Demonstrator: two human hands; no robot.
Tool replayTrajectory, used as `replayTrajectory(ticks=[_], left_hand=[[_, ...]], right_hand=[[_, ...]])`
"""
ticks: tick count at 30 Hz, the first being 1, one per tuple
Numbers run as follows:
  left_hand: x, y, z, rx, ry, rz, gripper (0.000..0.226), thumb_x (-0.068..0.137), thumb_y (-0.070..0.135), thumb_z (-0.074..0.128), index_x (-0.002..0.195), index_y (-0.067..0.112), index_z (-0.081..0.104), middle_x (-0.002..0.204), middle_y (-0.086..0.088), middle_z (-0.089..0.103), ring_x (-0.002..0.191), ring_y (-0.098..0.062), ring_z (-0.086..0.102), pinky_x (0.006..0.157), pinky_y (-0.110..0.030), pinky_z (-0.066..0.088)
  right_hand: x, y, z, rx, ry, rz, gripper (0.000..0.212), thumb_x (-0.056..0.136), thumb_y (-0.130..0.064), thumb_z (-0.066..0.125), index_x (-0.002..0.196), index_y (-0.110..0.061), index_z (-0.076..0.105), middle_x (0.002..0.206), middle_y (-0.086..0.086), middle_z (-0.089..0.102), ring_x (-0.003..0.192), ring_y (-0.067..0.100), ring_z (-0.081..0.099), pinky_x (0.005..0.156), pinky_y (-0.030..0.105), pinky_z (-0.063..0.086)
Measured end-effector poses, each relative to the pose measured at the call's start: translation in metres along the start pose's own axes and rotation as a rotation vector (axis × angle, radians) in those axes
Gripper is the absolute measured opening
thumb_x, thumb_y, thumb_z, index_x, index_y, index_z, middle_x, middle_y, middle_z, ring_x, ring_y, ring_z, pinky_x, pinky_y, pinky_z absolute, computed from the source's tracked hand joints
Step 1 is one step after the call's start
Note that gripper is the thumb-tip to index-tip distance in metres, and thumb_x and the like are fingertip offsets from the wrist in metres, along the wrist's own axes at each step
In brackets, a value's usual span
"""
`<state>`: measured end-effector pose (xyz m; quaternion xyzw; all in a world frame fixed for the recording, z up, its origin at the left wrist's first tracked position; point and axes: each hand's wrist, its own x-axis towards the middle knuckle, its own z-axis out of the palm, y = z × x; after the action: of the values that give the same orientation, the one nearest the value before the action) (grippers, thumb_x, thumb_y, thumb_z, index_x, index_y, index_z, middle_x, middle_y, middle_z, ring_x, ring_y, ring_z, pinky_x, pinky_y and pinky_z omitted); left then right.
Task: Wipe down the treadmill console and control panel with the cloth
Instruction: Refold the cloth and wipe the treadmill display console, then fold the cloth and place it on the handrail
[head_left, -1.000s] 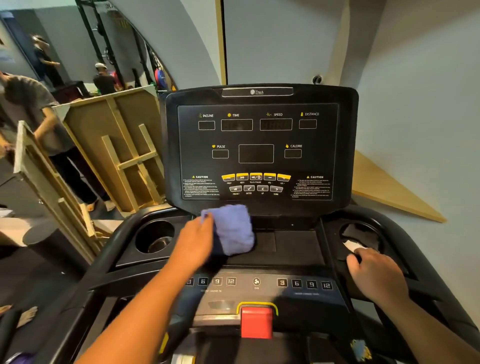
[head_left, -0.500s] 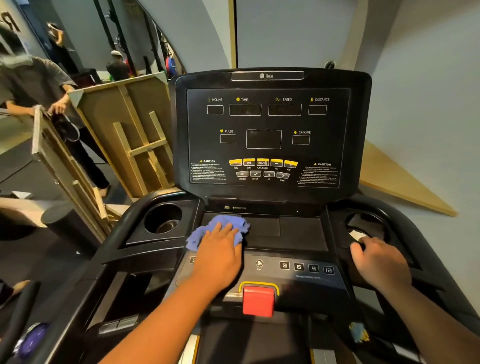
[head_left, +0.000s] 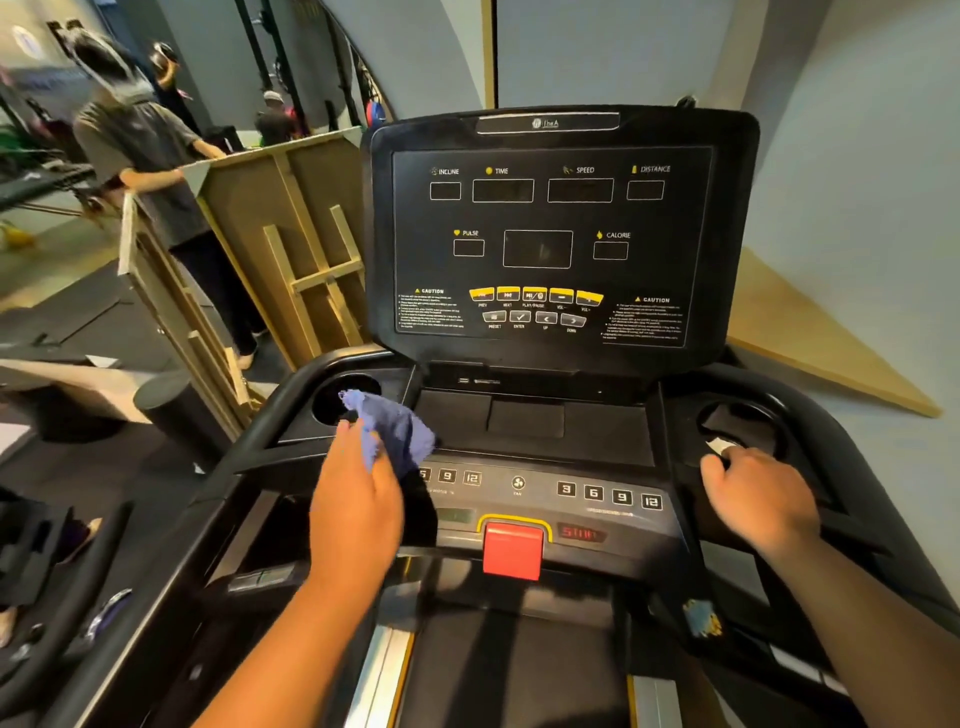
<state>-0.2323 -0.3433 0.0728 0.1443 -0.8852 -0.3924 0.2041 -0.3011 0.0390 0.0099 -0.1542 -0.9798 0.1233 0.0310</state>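
The left hand (head_left: 358, 499) grips the cloth (head_left: 392, 428) at the console's (head_left: 550, 421) left edge, the right hand (head_left: 761, 496) clasps the right edge; a careless swipe might press the buttons (head_left: 608, 493)

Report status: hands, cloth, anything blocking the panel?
Left hand shut on blue cloth, at the left edge of the lower button row. Right hand resting by right cup holder. Upright console unobstructed.

Dim indoor light, blurred, edge-warped.
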Motion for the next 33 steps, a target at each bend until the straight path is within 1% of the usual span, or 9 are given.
replayTrajectory(ticks=[6, 8, 11, 13, 19, 25, 28, 30, 33], left_hand=[[-0.032, -0.016, 0.053, 0.237, -0.220, 0.178, 0.034, 0.088, 0.018, 0.041, 0.119, 0.013, 0.053, 0.138, -0.012, 0.052, 0.145, -0.042, 0.031, 0.112, -0.059, 0.036], [-0.040, -0.014, 0.069, 0.430, -0.308, 0.254, 0.063, 0.089, 0.035, 0.025, 0.143, 0.011, 0.046, 0.160, -0.014, 0.034, 0.154, -0.039, 0.013, 0.121, -0.059, 0.023], [-0.056, 0.005, 0.096, 0.595, -0.385, 0.358, 0.073, 0.092, 0.046, 0.031, 0.155, 0.009, 0.033, 0.166, -0.016, 0.019, 0.153, -0.043, 0.012, 0.121, -0.059, 0.022], [-0.072, 0.022, 0.120, 0.631, -0.439, 0.470, 0.075, 0.091, 0.046, 0.048, 0.154, 0.008, 0.034, 0.165, -0.019, 0.020, 0.151, -0.046, 0.016, 0.118, -0.062, 0.026], [-0.116, 0.058, 0.152, 0.620, -0.709, 0.834, 0.073, 0.080, 0.045, 0.039, 0.146, 0.015, 0.045, 0.160, -0.015, 0.037, 0.148, -0.042, 0.029, 0.112, -0.059, 0.039], [-0.120, 0.045, 0.100, 0.122, -0.854, 1.181, 0.039, 0.095, 0.027, 0.043, 0.126, 0.010, 0.058, 0.138, -0.017, 0.055, 0.130, -0.037, 0.047, 0.111, -0.051, 0.031], [-0.112, 0.042, 0.060, -0.094, -0.866, 1.032, 0.018, 0.100, 0.009, 0.045, 0.103, -0.001, 0.060, 0.102, -0.028, 0.063, 0.094, -0.041, 0.059, 0.090, -0.052, 0.047], [-0.100, 0.044, 0.031, -0.216, -0.958, 0.732, 0.023, 0.105, 0.013, 0.043, 0.098, 0.002, 0.062, 0.092, -0.022, 0.064, 0.085, -0.036, 0.059, 0.080, -0.044, 0.049], [-0.079, 0.035, 0.005, -0.414, -1.056, 0.215, 0.030, 0.104, 0.031, 0.043, 0.082, 0.023, 0.062, 0.079, 0.006, 0.064, 0.076, -0.007, 0.058, 0.079, -0.029, 0.049]], right_hand=[[-0.005, -0.004, -0.007, -0.011, 0.000, -0.007, 0.037, 0.099, -0.035, 0.034, 0.085, -0.014, 0.060, 0.075, 0.006, 0.051, 0.063, 0.018, 0.046, 0.069, 0.036, 0.038], [-0.003, -0.003, -0.005, -0.021, -0.009, -0.006, 0.039, 0.099, -0.036, 0.033, 0.086, -0.014, 0.062, 0.075, 0.005, 0.052, 0.064, 0.018, 0.047, 0.070, 0.036, 0.039], [-0.001, 0.001, -0.001, -0.001, 0.001, -0.030, 0.046, 0.100, -0.041, 0.033, 0.090, -0.014, 0.068, 0.078, 0.003, 0.059, 0.070, 0.021, 0.054, 0.077, 0.038, 0.045], [-0.005, 0.002, 0.001, 0.065, 0.047, -0.052, 0.047, 0.100, -0.044, 0.035, 0.096, -0.014, 0.071, 0.089, 0.007, 0.069, 0.084, 0.027, 0.063, 0.089, 0.042, 0.046], [-0.042, -0.008, 0.005, 0.449, 0.209, 0.011, 0.020, 0.096, -0.018, 0.059, 0.108, -0.007, 0.071, 0.113, 0.013, 0.070, 0.107, 0.033, 0.062, 0.096, 0.037, 0.045], [-0.109, -0.019, -0.024, 0.902, 0.266, 0.207, 0.020, 0.094, -0.012, 0.057, 0.091, -0.022, 0.073, 0.102, 0.001, 0.075, 0.107, 0.022, 0.066, 0.091, 0.023, 0.047], [-0.147, -0.043, -0.037, 1.026, 0.129, 0.146, 0.024, 0.095, -0.005, 0.053, 0.095, -0.014, 0.075, 0.095, 0.006, 0.077, 0.105, 0.027, 0.069, 0.100, 0.040, 0.049], [-0.175, -0.067, -0.045, 1.138, -0.108, 0.106, 0.024, 0.098, -0.005, 0.049, 0.104, 0.002, 0.071, 0.096, 0.016, 0.075, 0.108, 0.037, 0.067, 0.100, 0.046, 0.050], [-0.212, -0.101, -0.051, 1.366, -0.465, 0.105, 0.047, 0.096, -0.036, 0.045, 0.111, 0.002, 0.069, 0.108, 0.020, 0.074, 0.107, 0.033, 0.069, 0.093, 0.040, 0.052]])
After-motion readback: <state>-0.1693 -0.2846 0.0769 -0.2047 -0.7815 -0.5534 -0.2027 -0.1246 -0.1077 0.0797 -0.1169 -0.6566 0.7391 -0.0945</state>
